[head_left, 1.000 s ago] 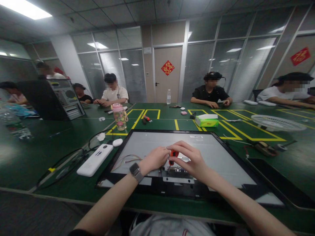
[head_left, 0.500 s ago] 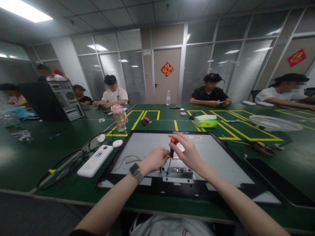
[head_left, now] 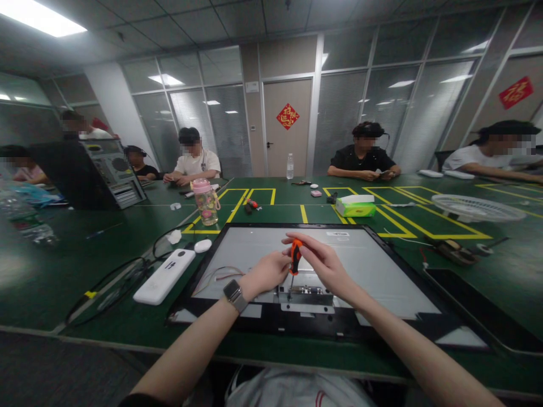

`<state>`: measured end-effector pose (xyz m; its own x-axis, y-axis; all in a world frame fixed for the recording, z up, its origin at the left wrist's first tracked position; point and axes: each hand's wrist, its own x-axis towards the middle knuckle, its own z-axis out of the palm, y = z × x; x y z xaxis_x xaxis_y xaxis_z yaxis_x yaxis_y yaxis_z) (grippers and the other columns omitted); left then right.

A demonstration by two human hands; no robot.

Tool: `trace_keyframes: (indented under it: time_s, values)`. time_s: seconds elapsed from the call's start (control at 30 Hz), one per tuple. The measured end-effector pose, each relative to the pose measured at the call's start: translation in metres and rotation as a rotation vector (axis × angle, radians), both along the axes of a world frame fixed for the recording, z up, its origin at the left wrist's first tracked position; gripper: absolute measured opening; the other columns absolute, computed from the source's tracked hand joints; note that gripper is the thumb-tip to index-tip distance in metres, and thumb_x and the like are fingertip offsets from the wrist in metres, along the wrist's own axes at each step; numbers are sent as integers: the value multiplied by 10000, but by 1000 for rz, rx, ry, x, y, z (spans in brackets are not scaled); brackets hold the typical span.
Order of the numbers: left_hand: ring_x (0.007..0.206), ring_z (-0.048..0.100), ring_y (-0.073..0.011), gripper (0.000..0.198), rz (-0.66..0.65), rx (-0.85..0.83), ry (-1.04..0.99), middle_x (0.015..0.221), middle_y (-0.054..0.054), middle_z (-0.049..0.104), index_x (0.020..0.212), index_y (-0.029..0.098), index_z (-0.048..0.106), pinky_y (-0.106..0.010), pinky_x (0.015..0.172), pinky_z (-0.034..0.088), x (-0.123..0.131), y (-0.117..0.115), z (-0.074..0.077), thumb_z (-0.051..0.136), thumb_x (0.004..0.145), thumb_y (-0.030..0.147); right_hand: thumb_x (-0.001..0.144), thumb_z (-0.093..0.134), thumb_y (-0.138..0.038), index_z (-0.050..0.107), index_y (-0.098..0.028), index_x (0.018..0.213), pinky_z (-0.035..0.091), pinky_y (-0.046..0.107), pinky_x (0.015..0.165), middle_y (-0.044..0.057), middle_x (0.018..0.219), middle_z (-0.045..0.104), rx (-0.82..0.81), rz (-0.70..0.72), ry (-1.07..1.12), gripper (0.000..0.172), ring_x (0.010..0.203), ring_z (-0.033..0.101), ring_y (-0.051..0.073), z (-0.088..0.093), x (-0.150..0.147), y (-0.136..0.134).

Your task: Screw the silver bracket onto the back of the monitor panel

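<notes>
A screwdriver with an orange and black handle (head_left: pixel 296 257) stands nearly upright, its shaft tip down at a metal bracket (head_left: pixel 309 295). The bracket sits near the front edge of a flat display panel (head_left: pixel 365 254) with a black frame, lying on the table. My right hand (head_left: pixel 318 257) has the handle between its thumb and long, fairly straight fingers. My left hand (head_left: pixel 271 272), with a watch (head_left: pixel 233 291) on the wrist, has its fingers curled closed against the other side of the handle. Its fingertips are partly hidden. Thin wires (head_left: pixel 227 274) lie on the panel left of the bracket.
Left of the panel are a white power bank (head_left: pixel 164 277), a black cable (head_left: pixel 106 268) and a pink-lidded bottle (head_left: pixel 206 206). Behind it stands a green tissue pack (head_left: pixel 355 207). A dark flat slab (head_left: pixel 483 308) lies right. Several people sit around the green table (head_left: pixel 85 249).
My right hand's fingers have shifted slightly left over the handle, and the screwdriver has turned a little, showing more orange. My left hand stays nearly in place.
</notes>
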<state>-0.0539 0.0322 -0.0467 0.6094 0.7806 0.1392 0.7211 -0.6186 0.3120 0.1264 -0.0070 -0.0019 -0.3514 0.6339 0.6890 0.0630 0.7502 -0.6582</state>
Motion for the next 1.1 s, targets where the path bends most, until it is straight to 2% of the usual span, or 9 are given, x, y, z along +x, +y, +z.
trace_keyframes:
  time_s: [0.07, 0.2, 0.3, 0.4, 0.47, 0.6, 0.83, 1.0, 1.1]
  values:
    - [886, 608, -205, 207, 2, 24, -35, 979, -79, 669, 960, 152, 624, -290, 783, 464, -1, 0, 0, 418, 945, 176, 968, 539, -293, 672, -226, 1161, 585, 355, 805, 88, 1052, 741, -54, 34, 34, 243, 939, 719, 212, -2, -2, 0]
    - [793, 599, -189, 211, -2, 43, -25, 872, -64, 665, 897, 151, 628, -269, 698, 443, -1, 1, -2, 419, 927, 149, 875, 681, -287, 704, -219, 936, 554, 347, 764, 53, 881, 693, 104, -146, 123, 94, 828, 658, 200, -5, -6, -1]
    - [778, 598, -186, 215, -11, 48, -48, 850, -57, 665, 898, 156, 626, -265, 686, 438, 0, 1, -2, 414, 929, 146, 938, 588, -292, 705, -225, 1012, 542, 374, 805, 68, 921, 687, 162, -152, 99, 154, 874, 655, 213, -4, -6, -4]
    - [837, 610, -194, 185, -24, 47, -90, 931, -63, 679, 961, 160, 616, -270, 728, 451, 0, 2, -2, 435, 921, 153, 1008, 444, -279, 684, -229, 1130, 548, 383, 857, 89, 1035, 713, 29, -13, 68, 274, 947, 688, 214, -2, -3, -4]
    - [854, 609, -195, 184, -23, 49, -86, 945, -66, 676, 961, 160, 612, -272, 747, 454, 0, 2, -3, 432, 924, 153, 990, 495, -290, 697, -234, 1100, 555, 365, 836, 78, 1004, 715, -30, 7, 95, 236, 923, 692, 207, -2, -3, -3]
    - [839, 598, -189, 198, -4, 59, -27, 897, -65, 657, 893, 161, 612, -267, 743, 450, 0, 1, -3, 418, 935, 152, 883, 676, -325, 732, -243, 971, 544, 353, 804, 50, 903, 672, 44, -125, 161, 132, 869, 649, 204, -7, -4, 4]
    - [812, 598, -186, 194, 11, 38, -14, 904, -69, 654, 910, 153, 616, -266, 713, 451, 1, -2, 3, 425, 944, 170, 989, 496, -294, 646, -240, 1228, 551, 372, 849, 79, 1049, 700, -22, -4, 67, 287, 969, 677, 209, -7, -2, 2]
    - [839, 602, -188, 227, 6, 36, -28, 906, -62, 658, 987, 155, 638, -277, 748, 466, 0, 0, -2, 415, 945, 157, 887, 657, -266, 677, -231, 969, 531, 351, 778, 45, 879, 646, 171, -149, 59, 91, 839, 629, 203, -5, -3, 2]
    - [853, 609, -193, 242, 7, 63, 16, 931, -71, 658, 997, 154, 651, -285, 760, 468, 0, 1, -2, 412, 956, 156, 925, 593, -271, 640, -222, 1036, 533, 359, 774, 59, 898, 653, 252, -195, 5, 130, 839, 633, 211, -9, -1, 5]
